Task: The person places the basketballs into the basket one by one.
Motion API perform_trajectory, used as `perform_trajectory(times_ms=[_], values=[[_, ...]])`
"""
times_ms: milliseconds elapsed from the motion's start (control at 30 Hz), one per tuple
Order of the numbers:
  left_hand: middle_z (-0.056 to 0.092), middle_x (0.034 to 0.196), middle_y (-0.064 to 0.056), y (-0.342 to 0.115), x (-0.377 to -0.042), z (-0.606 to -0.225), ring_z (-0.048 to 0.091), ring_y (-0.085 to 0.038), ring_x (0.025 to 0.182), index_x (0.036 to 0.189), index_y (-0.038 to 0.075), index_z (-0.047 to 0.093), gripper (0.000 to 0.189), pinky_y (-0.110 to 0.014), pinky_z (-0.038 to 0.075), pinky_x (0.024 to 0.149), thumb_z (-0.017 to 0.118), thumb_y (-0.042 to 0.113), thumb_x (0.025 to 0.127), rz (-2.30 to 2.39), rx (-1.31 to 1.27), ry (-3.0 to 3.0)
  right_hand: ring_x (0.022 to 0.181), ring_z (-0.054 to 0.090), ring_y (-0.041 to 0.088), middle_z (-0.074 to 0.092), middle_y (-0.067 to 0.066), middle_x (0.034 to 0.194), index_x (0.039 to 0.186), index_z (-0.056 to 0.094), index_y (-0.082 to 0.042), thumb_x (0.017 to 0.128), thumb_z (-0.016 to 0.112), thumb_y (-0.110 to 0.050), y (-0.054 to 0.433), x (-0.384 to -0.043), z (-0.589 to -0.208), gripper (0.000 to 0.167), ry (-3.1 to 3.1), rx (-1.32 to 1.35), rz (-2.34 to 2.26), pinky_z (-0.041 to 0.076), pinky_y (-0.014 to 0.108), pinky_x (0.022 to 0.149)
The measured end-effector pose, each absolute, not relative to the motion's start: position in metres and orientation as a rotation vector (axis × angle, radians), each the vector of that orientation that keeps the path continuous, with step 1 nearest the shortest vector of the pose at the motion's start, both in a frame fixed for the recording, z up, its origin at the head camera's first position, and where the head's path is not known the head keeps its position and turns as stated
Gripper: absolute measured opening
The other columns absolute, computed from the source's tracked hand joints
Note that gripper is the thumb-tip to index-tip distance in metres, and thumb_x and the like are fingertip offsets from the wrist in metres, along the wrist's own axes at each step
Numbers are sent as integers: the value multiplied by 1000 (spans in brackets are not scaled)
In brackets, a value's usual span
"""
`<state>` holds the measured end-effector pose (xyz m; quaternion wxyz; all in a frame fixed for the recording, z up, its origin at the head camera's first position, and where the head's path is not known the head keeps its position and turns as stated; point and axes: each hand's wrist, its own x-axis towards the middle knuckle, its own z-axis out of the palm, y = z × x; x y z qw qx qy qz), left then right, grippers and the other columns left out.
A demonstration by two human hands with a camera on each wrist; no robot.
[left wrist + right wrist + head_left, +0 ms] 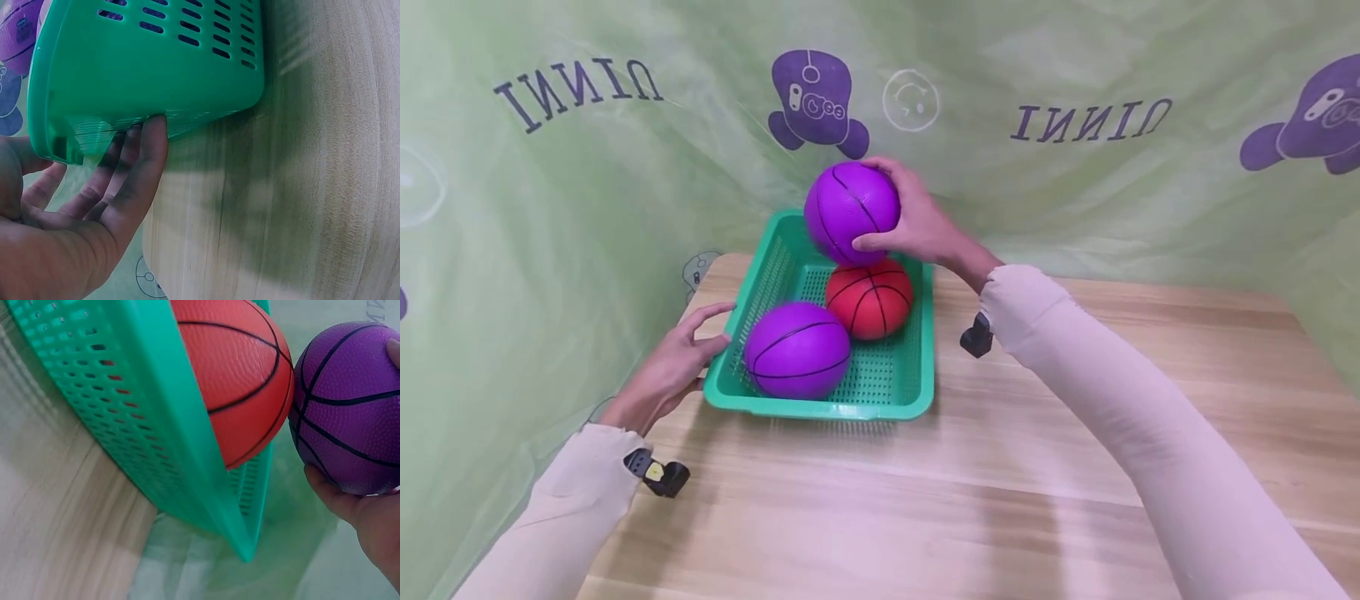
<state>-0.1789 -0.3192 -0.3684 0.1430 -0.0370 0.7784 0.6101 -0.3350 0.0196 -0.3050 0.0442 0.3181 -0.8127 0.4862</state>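
Observation:
A green plastic basket (820,409) with slotted sides stands on the wooden table. Inside it, a purple ball (797,350) with black lines lies at the near left, and a red ball (871,302) sits toward the right. Over the basket's far end, my right hand (917,221) grips a second purple ball (848,208), thumb and fingers curled around its right side. In the right wrist view this held ball (350,406) is above rim height, beside the red one. My left hand (673,367) is at the basket's left side, its fingers (150,150) touching the outer wall and thumb near the rim.
The wooden table (1075,467) extends to the right and in front of the basket. A pale green sheet (970,192) with purple printed figures and letters hangs behind and at the left. A small black device (662,477) is strapped at the left wrist.

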Motion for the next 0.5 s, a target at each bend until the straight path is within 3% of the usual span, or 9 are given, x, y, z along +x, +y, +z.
perform_trajectory(times_ms=[500], values=[[63,117,-16,-318,-178,-369,69,-17,91,160,21,21,58,-45,59,75,46,15,108,1767,-133,2251,120,49,22,39,8,142,150,37,-23,71,88,-35,-12,-352,-300,95,-2472,989,1421,51,35,91]])
